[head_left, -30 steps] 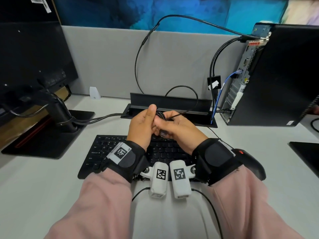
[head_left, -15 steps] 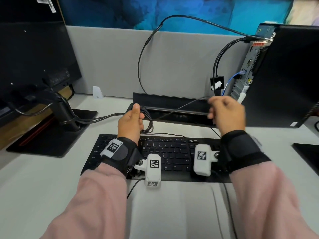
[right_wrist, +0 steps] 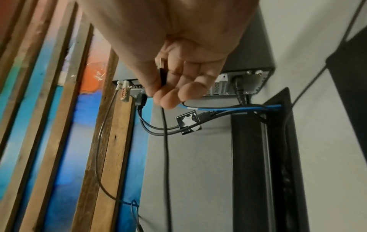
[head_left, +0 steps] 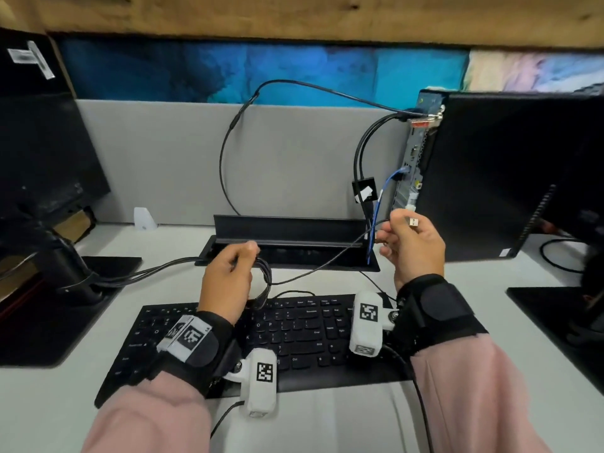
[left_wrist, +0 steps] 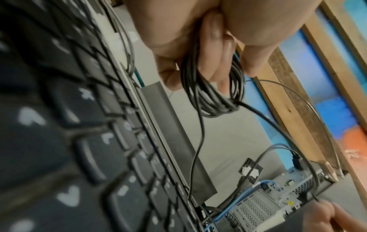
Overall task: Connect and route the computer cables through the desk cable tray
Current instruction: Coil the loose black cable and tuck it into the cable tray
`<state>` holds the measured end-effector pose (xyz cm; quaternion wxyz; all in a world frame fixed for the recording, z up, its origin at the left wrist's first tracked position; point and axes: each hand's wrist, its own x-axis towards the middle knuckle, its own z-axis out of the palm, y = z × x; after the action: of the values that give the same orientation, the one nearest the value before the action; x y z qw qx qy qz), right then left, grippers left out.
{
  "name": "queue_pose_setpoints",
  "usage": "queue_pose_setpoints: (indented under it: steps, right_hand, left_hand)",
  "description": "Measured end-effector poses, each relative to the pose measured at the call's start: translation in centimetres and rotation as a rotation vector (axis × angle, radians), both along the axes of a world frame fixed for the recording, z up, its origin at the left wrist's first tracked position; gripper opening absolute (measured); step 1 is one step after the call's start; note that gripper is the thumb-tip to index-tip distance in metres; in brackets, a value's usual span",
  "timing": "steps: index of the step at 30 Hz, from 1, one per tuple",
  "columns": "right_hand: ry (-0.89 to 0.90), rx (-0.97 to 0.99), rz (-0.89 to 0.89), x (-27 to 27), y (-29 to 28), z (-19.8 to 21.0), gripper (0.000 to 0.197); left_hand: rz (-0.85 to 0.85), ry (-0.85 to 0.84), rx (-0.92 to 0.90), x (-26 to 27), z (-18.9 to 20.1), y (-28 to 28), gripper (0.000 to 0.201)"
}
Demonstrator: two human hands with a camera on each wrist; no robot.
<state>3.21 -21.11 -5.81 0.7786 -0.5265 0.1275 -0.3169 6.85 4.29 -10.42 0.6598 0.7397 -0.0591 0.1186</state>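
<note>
My left hand (head_left: 230, 276) grips a coil of thin black cable (head_left: 265, 282) (left_wrist: 210, 97) just above the keyboard (head_left: 294, 335), in front of the open desk cable tray (head_left: 287, 253). One strand runs from the coil to my right hand (head_left: 413, 246), which pinches the cable's USB plug (head_left: 414, 221) (right_wrist: 161, 66) near the rear ports of the black computer tower (head_left: 510, 178). The plug's metal end points up and away from the tower. Blue and black cables (right_wrist: 228, 108) run from the tower into the tray.
A monitor on its stand (head_left: 55, 191) sits at the left, its cables (head_left: 147, 273) running into the tray. A grey partition (head_left: 277, 158) stands behind the tray. Another black stand base (head_left: 562, 315) lies at the right edge.
My hands have parted: the right hand drew the plug end out of the coil, rightward and up toward the tower. The left hand kept the coil and stayed near the tray.
</note>
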Motion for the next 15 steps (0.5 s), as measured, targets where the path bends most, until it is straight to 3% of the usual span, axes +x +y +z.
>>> queue_pose_setpoints:
  steps: [6, 9, 12, 15]
  right_hand:
    - [0.044, -0.305, 0.03, 1.6, -1.1, 1.1, 0.019]
    - [0.071, -0.525, 0.023, 2.2, -2.2, 1.5, 0.017]
    - [0.105, -0.592, 0.009, 2.7, -3.3, 2.2, 0.014]
    - [0.113, -0.595, -0.044, 3.3, -4.6, 2.8, 0.015]
  left_hand:
    - [-0.192, 0.029, 0.051, 0.1, 4.6, -5.0, 0.069]
    - [-0.246, 0.023, 0.12, 1.3, 7.2, -8.3, 0.073]
    - [-0.262, -0.055, 0.182, 3.1, 8.7, -11.8, 0.057]
    - [-0.34, -0.139, 0.183, 4.9, 9.0, -15.3, 0.014]
